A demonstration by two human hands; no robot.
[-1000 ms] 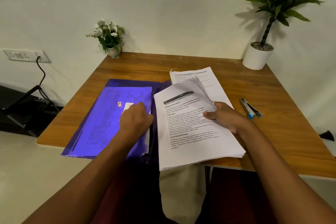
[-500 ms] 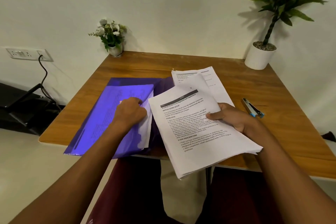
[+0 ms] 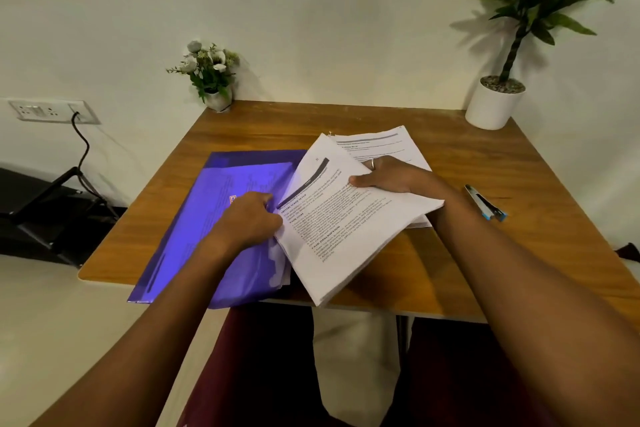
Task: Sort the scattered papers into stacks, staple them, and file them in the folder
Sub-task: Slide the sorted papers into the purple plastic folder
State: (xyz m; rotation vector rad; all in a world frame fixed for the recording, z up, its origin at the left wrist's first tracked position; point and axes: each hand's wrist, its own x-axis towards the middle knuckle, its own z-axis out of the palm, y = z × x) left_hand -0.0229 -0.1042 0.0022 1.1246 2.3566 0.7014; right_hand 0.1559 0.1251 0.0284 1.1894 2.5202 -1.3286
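Observation:
A translucent purple folder [image 3: 194, 239] lies open on the left half of the wooden table [image 3: 485, 260], overhanging the front edge. My left hand [image 3: 247, 224] grips the folder's clear flap at its right edge and holds it up. My right hand [image 3: 391, 177] grips a thick stack of printed papers [image 3: 343, 236], tilted, with its left corner at the flap opening. Another printed stack [image 3: 381, 144] lies flat behind my right hand. A blue and black stapler [image 3: 485, 203] lies to the right.
A small white pot of flowers [image 3: 211, 80] stands at the table's back left corner. A tall potted plant [image 3: 497, 100] stands at the back right. A wall socket with a black cable [image 3: 52, 111] is on the left wall.
My right hand has swung the paper stack left and rotated it, bringing its corner against the folder. My left hand has lifted the folder's flap and stayed at its right edge.

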